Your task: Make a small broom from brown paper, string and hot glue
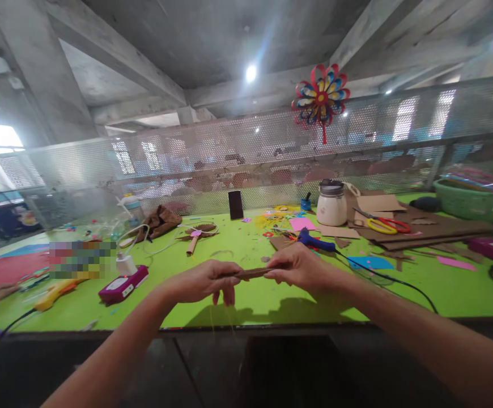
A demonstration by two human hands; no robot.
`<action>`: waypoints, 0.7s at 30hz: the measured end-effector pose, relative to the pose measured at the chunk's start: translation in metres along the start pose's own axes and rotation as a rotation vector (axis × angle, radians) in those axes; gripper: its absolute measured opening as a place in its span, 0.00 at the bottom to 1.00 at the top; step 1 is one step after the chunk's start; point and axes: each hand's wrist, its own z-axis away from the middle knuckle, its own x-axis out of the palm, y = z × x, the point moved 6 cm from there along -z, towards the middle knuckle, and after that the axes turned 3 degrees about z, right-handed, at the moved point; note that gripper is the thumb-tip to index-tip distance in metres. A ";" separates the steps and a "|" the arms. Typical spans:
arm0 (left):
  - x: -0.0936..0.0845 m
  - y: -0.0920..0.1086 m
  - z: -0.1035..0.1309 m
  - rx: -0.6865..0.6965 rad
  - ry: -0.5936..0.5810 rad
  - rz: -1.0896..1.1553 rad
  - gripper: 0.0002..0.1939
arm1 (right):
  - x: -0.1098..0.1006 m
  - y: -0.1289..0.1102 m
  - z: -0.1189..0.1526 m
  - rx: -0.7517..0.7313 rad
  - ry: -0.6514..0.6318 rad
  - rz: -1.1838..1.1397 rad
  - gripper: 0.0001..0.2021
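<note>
Between my two hands, just above the front of the green table, is a thin piece of brown cardboard, seen nearly edge-on. My left hand pinches its left end between thumb and fingers, and the lower fingers hang down. Its right end is pinched in my right hand. Fine yellowish strands seem to hang below my left hand. Just behind my right hand lies a blue glue gun with a black cord. A cardboard cutout with a rolled stem lies beyond my left hand.
At the right are scissors, cardboard sheets, a white jar and a green basket. A phone stands at the back. At the left are a purple power strip and a yellow glue gun. A paper flower hangs on the mesh.
</note>
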 end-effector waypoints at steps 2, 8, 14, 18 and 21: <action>-0.005 0.000 -0.004 0.060 0.016 -0.072 0.20 | 0.000 -0.002 0.003 0.004 0.039 0.071 0.11; -0.012 0.013 -0.026 0.130 0.233 -0.341 0.20 | 0.006 -0.004 0.002 0.131 0.103 0.143 0.10; 0.008 0.021 -0.049 0.069 0.175 -0.400 0.10 | 0.019 0.009 0.000 0.192 0.083 0.041 0.09; 0.012 0.005 -0.049 0.036 0.150 -0.253 0.10 | 0.008 0.013 0.007 0.204 -0.003 0.098 0.13; 0.006 -0.007 -0.041 0.075 0.169 -0.139 0.11 | -0.012 0.019 0.009 0.171 -0.031 0.015 0.15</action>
